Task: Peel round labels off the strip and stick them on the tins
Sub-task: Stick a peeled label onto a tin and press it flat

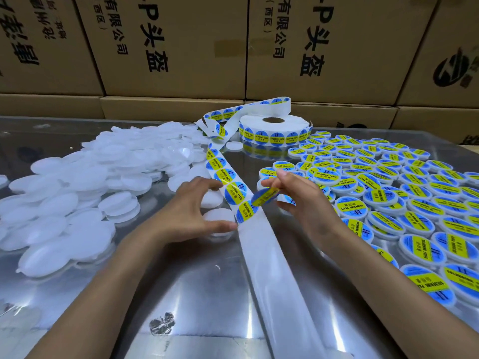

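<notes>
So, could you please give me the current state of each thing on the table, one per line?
Left hand: open, fingertips steadying the strip.
Right hand: pinches a peeled label.
Peeled label: off the strip, held in the air.
Label strip: labels still on above the hands, bare backing below.
Label roll: lying flat, partly unwound.
Plain white tins: unlabelled, piled on the left.
Labelled tins: labelled, spread on the right.

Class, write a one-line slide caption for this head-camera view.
Right hand peels a round blue-and-yellow label off the white backing strip; left hand steadies it.
</notes>
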